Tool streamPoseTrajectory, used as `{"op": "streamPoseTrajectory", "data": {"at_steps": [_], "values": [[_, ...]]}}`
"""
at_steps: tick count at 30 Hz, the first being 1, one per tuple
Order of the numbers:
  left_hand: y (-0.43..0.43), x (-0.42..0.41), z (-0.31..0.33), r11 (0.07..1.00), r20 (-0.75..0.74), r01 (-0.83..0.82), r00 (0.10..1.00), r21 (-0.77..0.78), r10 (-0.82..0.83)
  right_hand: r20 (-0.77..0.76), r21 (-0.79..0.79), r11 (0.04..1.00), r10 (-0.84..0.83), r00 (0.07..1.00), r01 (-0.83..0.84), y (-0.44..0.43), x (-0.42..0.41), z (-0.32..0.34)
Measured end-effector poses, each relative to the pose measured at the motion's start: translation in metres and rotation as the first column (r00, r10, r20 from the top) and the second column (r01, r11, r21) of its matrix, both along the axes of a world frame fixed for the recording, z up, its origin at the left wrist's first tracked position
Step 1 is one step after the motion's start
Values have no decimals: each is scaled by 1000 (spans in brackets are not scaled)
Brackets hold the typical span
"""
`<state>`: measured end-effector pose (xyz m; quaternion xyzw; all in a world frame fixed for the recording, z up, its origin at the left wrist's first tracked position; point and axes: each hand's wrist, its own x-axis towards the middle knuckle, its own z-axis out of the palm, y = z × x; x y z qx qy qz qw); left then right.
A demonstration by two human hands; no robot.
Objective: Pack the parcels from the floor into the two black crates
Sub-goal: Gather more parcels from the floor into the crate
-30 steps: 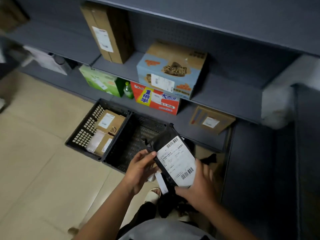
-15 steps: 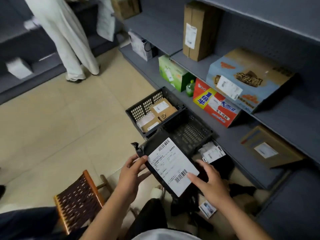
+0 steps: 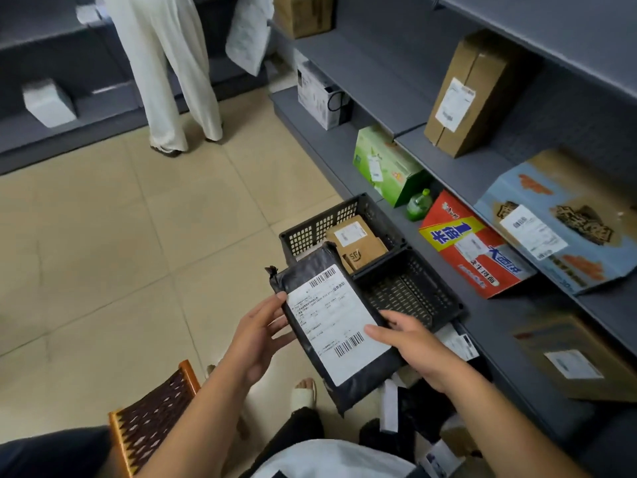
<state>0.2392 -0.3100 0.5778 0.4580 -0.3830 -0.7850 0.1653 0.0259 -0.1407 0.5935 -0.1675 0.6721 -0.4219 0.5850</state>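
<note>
Label print on the black parcel (image 3: 331, 326) is too small to read; only barcodes at its top and bottom are clear. The parcel covers the near corner of the far crate (image 3: 310, 229), so part of that crate's contents is hidden. Floor parcels (image 3: 458, 343) at lower right sit mostly behind the right forearm and the held parcel; can't count them. A second person (image 3: 165, 63) at upper left is cut off at the top edge, only pale trousers show.

Beige tiled floor (image 3: 138, 253). Grey shelving (image 3: 379, 91) runs along the right side of the frame with cartons on it: a tall brown box (image 3: 468, 94), a green box (image 3: 382, 167), a red-yellow box (image 3: 472, 246). A woven stool (image 3: 151, 419) at lower left. Both black crates sit side by side on the floor against the shelving; the near crate (image 3: 410, 291) shows bare mesh bottom, the far one holds cardboard parcels (image 3: 358, 246).

The black parcel is a flat poly bag with a big white label, held tilted at frame centre, in front of the crates. Left hand (image 3: 256, 339) grasps its left edge, thumb on top. Right hand (image 3: 417, 350) grasps the right edge, thumb on the label.
</note>
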Motion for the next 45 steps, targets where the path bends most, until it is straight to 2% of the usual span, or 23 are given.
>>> {"op": "streamPoseTrajectory", "data": {"at_steps": [4,8,12,17,22,28,30,34,37,42,45], "values": [[-72,0,16,995,-70,102,992,-1,-101,65,-43,988,-148,987,151,-65,18,6],[-110,-1,22,966,-55,260,964,0,-259,125,-36,970,-234,964,240,-108,30,9],[-126,2,11,979,-62,199,979,49,-196,157,-23,966,-253,955,259,-143,28,9],[-179,4,5,988,15,142,990,59,-143,176,-7,983,-180,968,185,-200,21,0],[-260,-11,14,993,151,110,983,-43,-103,52,-22,983,-181,982,182,-278,6,-14],[-347,-68,20,976,291,196,943,-98,-160,60,-53,981,-185,981,189,-378,-13,-18],[-368,-93,21,963,309,234,933,-135,-184,53,-30,972,-232,971,234,-403,-20,-20],[-397,-129,21,897,374,382,883,-222,-283,-29,44,933,-356,934,357,-438,-34,-23],[-418,-152,16,798,410,543,811,-260,-418,-72,62,873,-479,875,483,-458,-41,-25],[-455,-183,-2,566,486,780,616,-266,-620,-74,169,713,-680,730,681,-486,-43,-50],[-487,-193,-22,440,417,880,472,-177,-777,8,298,588,-789,614,751,-492,-33,-78]]}}
